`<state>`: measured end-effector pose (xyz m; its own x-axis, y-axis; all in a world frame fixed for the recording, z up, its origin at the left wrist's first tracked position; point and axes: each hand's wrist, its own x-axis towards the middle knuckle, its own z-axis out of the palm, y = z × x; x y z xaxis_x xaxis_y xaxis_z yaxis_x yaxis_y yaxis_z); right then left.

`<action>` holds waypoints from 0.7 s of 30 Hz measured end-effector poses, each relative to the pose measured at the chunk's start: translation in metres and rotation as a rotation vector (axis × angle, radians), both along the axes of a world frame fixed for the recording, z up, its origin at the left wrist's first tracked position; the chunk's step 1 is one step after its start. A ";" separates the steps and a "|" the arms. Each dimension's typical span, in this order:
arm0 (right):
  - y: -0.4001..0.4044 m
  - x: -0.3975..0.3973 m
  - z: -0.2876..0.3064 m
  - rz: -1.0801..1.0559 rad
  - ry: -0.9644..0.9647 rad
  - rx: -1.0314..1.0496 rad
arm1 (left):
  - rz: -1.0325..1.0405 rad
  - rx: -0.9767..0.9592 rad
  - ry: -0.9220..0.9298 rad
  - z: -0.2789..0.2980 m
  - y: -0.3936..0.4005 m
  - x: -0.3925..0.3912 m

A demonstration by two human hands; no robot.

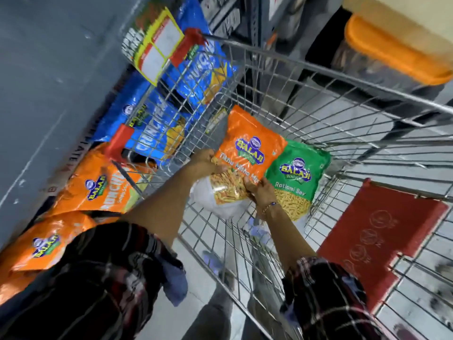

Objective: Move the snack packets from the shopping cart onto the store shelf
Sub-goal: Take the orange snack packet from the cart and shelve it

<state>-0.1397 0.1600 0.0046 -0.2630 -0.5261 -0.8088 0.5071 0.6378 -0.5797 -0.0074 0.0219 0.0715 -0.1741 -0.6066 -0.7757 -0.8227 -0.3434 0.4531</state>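
Inside the cart [318, 99], both hands' grips [208, 160] [259, 190] apparently hold the orange packet [247, 148].

Pale tiled floor [367, 114], grey wall panel [49, 57], orange tub [392, 47] on dark racking

"Balaji" on orange packet [247, 148]; "Ratlami Sev" on green packet [297, 177].

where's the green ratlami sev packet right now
In the head view the green Ratlami Sev packet lies inside the wire shopping cart, right of centre, directly beside the orange packet that both hands hold, with the right hand at its lower left edge.
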 end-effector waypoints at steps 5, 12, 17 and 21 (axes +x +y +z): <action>0.021 -0.012 0.048 -0.102 -0.052 -0.181 | 0.061 -0.041 0.268 0.060 0.030 0.001; 0.014 -0.025 0.182 0.011 0.220 -0.576 | 0.179 -0.277 0.643 0.155 0.047 0.017; -0.016 -0.008 0.290 0.217 0.347 -0.900 | 0.269 -0.500 0.831 0.235 0.054 0.050; -0.040 0.028 0.351 0.384 0.334 -1.082 | 0.345 -0.710 0.898 0.280 0.058 0.096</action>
<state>-0.1120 0.1199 0.3559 -0.0523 -0.9821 0.1808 0.1120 -0.1857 -0.9762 0.0884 0.0804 0.3513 -0.2266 -0.9717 0.0673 -0.0285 0.0757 0.9967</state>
